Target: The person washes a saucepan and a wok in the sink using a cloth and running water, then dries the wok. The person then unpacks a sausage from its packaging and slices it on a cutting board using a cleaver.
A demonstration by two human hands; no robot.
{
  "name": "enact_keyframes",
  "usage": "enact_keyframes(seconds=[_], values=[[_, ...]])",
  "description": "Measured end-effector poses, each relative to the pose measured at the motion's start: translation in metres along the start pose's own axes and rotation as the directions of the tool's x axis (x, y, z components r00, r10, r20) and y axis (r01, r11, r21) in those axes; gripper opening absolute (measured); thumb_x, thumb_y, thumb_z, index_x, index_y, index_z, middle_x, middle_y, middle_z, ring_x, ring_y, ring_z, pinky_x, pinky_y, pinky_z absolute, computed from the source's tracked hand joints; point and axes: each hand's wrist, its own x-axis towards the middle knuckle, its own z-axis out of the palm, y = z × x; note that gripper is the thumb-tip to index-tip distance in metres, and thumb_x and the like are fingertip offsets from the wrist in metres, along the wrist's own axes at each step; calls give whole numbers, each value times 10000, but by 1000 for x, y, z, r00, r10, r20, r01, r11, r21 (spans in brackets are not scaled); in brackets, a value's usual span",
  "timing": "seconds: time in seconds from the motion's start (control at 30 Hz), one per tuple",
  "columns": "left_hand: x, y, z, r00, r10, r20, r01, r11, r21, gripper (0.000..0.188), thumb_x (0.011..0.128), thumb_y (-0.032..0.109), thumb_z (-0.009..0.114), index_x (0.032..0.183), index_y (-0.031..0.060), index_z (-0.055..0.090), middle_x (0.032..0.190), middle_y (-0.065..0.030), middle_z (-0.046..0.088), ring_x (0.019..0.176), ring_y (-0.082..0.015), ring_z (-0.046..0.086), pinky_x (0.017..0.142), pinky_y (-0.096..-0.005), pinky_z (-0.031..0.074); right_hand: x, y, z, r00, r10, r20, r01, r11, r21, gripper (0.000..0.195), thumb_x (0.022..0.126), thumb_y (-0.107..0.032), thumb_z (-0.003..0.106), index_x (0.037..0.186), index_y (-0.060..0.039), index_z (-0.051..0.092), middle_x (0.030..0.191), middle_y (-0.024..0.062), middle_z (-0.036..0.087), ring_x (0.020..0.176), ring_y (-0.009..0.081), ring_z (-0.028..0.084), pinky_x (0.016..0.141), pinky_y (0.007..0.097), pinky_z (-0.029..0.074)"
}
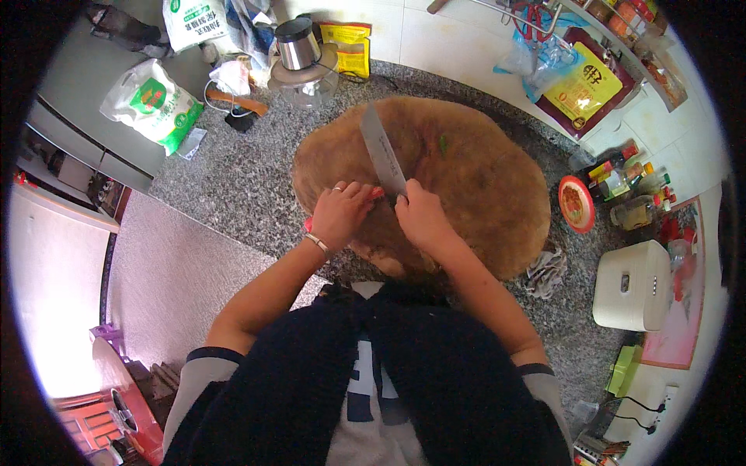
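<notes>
My right hand [424, 212] grips the handle of a broad kitchen knife [382, 148], its blade pointing away from me over a large round-edged wooden chopping board [489, 175]. To the left, my left hand [344, 212] presses down on a long red item [377, 192], possibly a sausage in red wrapping. One end of it shows by the fingertips and the other by the wrist; the palm hides the middle. The knife's heel is close to the fingertip end, and I cannot tell if they touch. A small green scrap [443, 144] lies on the board.
A food chopper [303, 64] and a plastic bag [154, 108] stand at the back left. On the right are a red-rimmed plate [577, 204], several bottles [618, 177], a crumpled cloth [546, 272] and a white appliance [632, 285]. The granite counter [233, 180] ends at the left.
</notes>
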Motion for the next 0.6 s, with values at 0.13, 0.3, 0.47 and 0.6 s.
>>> enact_keyframes(seconds=[0.13, 0.3, 0.47, 0.6], values=[[-2, -2, 4, 1000, 3, 0, -3, 1000, -11, 281, 796, 255, 616, 1048, 138, 575, 885, -35, 555, 876, -229, 546, 676, -365, 444, -4, 4, -8, 991, 130, 36, -132, 990, 55, 212, 876, -190, 492, 928, 12, 453, 822, 284, 583, 814, 475, 556, 705, 526, 439], [-3, -7, 5, 1000, -11, -21, 9, 995, -97, 280, 758, 226, 657, 1007, 115, 590, 887, -54, 559, 870, -262, 546, 702, -384, 457, -19, 10, -47, 981, 143, -134, -160, 978, -132, 253, 877, -240, 525, 973, -16, 456, 856, 249, 585, 838, 433, 574, 717, 516, 457], [-1, 8, -18, 1000, -30, 6, 30, 940, -341, 341, 763, 170, 663, 1090, 109, 588, 994, -98, 569, 940, -313, 533, 816, -390, 445, -21, 69, -75, 935, 79, -345, -259, 816, -516, 311, 860, -274, 583, 1041, -60, 448, 982, 193, 567, 845, 382, 597, 683, 485, 501], [5, 19, -35, 990, 56, -132, -102, 918, -383, 383, 718, 133, 686, 1090, 107, 595, 963, -75, 575, 919, -292, 527, 810, -380, 434, -26, 93, -77, 913, 241, -330, -395, 727, -562, 359, 844, -267, 599, 1110, -85, 441, 1012, 188, 543, 885, 391, 577, 719, 482, 489]])
